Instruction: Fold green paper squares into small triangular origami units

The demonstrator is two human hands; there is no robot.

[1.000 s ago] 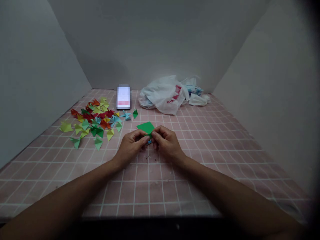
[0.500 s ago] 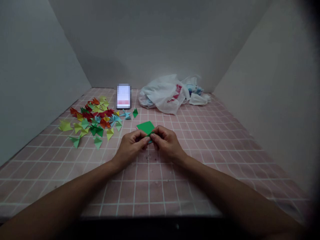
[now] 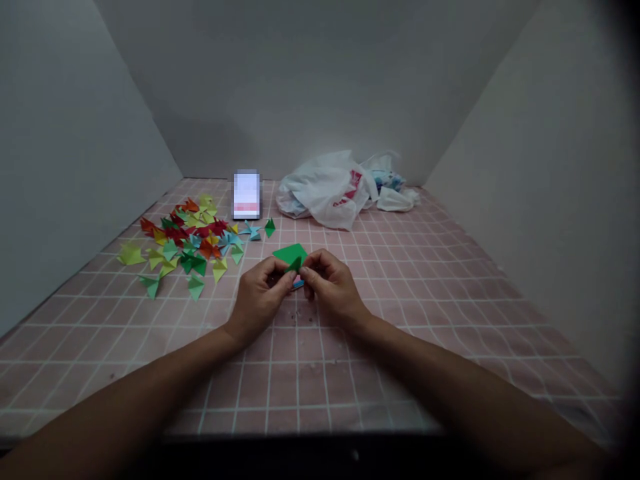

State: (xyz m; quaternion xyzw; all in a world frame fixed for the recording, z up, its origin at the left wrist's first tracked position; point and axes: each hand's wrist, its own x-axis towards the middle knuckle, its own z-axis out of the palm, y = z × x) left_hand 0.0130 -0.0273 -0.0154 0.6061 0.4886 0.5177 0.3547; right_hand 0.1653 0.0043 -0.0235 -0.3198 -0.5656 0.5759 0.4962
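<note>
A small folded piece of green paper (image 3: 295, 265) is pinched between my fingertips at the middle of the table. My left hand (image 3: 265, 285) is closed on its left side, thumb against forefinger. At its right edge, my right hand (image 3: 333, 283) is closed too, with the thumb and forefinger pinching. Just behind and beneath lies green square paper (image 3: 289, 253), partly covered by my hands. A bit of blue paper (image 3: 299, 284) shows below my fingertips. The folds of the held piece are too small to make out fully.
Many folded paper shapes (image 3: 191, 261) in red, yellow, green and blue spread over the left of the table (image 3: 400, 287). A lit phone (image 3: 247, 195) stands upright at the back. White plastic bags (image 3: 325, 187) lie by the back wall; walls rise on both sides.
The folded green paper now stands up visibly between my fingertips, where before it was mostly hidden against the green sheet. My hands have barely shifted.
</note>
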